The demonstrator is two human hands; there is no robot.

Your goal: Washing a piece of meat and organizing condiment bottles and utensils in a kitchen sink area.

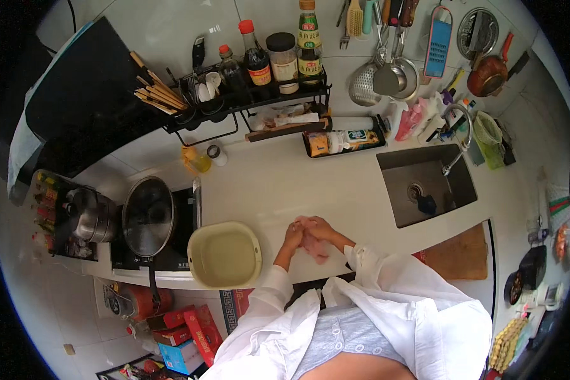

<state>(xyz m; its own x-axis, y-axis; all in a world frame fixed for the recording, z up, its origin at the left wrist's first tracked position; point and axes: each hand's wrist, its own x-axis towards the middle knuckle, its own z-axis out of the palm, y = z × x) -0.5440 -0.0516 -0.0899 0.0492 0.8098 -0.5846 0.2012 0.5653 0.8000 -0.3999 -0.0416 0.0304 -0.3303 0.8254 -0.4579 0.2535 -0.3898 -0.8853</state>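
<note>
A crumpled pink cloth [315, 248] is bunched between both hands over the pale countertop [275, 190], near its front edge. On its left side, my left hand [293, 235] grips the cloth with curled fingers. My right hand [320, 229] holds the top right part of it. The lower end of the cloth hangs or lies loose toward my body; which of these, I cannot tell. To the left of my hands stands a pale yellow-green plastic basin [259, 256]. The fingertips are partly hidden in the cloth.
A grey sink [394, 190] with a curved faucet [466, 123] is at the right. Left of the basin, a lidded pan [148, 216] sits on the stove. Bottles stand on a black wall rack [285, 97]; below it is a black tray [344, 148] of packets.
</note>
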